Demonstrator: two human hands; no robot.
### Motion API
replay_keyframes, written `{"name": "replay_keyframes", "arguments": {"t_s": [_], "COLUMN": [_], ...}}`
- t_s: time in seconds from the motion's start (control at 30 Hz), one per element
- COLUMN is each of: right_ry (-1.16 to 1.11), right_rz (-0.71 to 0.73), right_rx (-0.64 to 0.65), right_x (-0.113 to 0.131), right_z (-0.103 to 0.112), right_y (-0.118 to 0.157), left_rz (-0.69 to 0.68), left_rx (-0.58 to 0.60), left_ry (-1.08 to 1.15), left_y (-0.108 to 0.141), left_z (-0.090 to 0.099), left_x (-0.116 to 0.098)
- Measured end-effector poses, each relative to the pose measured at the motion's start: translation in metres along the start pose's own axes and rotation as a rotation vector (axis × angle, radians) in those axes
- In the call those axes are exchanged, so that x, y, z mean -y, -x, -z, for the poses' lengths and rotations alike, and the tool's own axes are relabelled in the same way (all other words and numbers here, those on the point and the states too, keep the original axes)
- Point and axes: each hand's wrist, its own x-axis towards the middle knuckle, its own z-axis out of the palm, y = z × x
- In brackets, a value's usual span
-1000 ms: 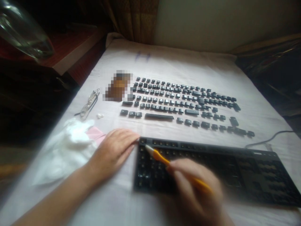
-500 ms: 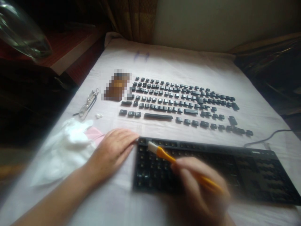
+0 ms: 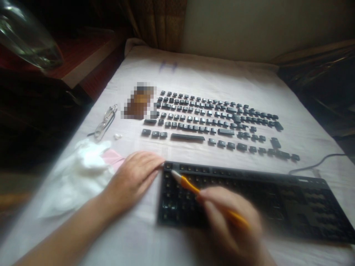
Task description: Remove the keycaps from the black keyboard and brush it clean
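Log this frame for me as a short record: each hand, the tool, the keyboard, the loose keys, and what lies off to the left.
Right hand: grips the brush
Brush: orange handle, pale bristles, tip over the keyboard's top left area
Left hand: fingertips at the keyboard's top left corner; exact grip unclear
Keyboard: black, keycaps off at least across the left part
Keycaps: black, set out in rows beyond the keyboard
Left side: glasses, crumpled white material, pixelated item
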Motion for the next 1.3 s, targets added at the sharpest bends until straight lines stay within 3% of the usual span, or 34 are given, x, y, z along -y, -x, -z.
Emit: {"name": "replay_keyframes", "arguments": {"t_s": [0.3,0.5,0.7,1.3], "right_ry": [-0.067,-0.038,-0.005,-0.084], "right_rz": [-0.010,-0.043,0.005,-0.031], "right_rx": [0.003,-0.060,-0.017,0.046], "right_x": [0.0044,0.0036,0.0011,0.0058], "right_z": [0.0036,0.0039,0.0020,0.0014], "right_y": [-0.0045,-0.0013,-0.0054,-0.0066], "left_rz": [0.003,0.003,0.007,0.024], "left_rx": [-0.010,0.004,0.007,0.013], "left_ry": [0.009,0.006,-0.003,0.008], "left_y": [-0.0013,-0.0008,-0.0009,-0.0003], "left_z": [0.0013,0.0020,0.0015,0.0013], "left_x": [-0.0020,-0.0010,-0.0013,-0.0013]}}
